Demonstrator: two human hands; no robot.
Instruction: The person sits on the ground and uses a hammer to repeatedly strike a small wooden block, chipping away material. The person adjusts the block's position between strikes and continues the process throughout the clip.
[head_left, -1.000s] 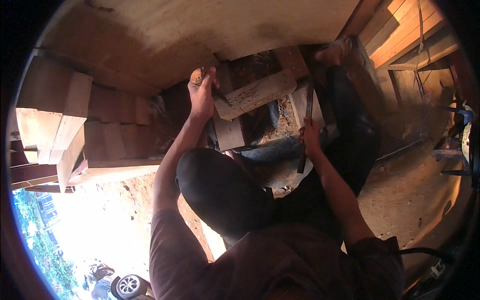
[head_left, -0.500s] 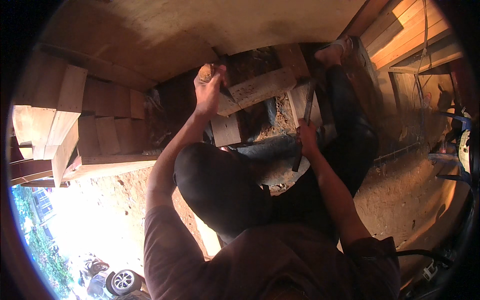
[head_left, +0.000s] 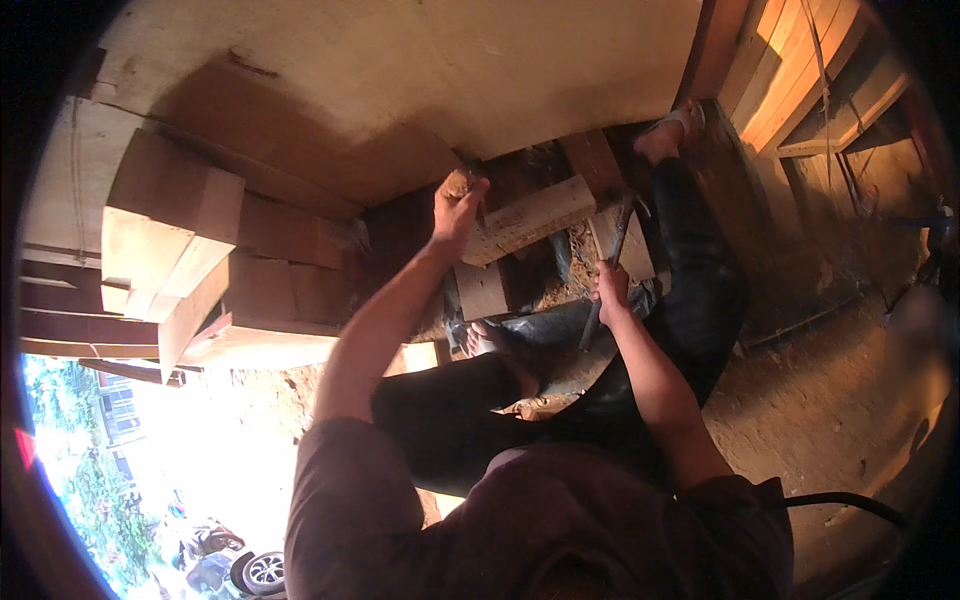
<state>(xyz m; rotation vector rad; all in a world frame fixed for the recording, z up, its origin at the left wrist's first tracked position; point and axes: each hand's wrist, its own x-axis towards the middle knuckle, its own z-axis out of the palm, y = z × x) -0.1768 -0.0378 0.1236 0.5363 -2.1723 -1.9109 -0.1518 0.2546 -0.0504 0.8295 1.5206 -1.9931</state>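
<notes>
At twelve o'clock, the left hand [head_left: 459, 213] is clamping its fingers around a rough, brown, blunt-ended handle [head_left: 459, 183]; at three, the right hand's fingers [head_left: 609, 284] are wrapping a straight, dark bar [head_left: 621, 228]. A pitted, rectangular wooden block [head_left: 535, 218] is lying at one.

The block [head_left: 535, 217] is rough wood, and the bar [head_left: 620, 232] looks like metal. The shirt [head_left: 590, 510] is dull cloth, the trousers [head_left: 697, 285] a bit shiny.

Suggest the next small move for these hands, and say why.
Perhaps bring the dark bar toward the wooden handle: the right hand grips the bar apart from it, while the left hand holds the handle near the wooden block.
</notes>
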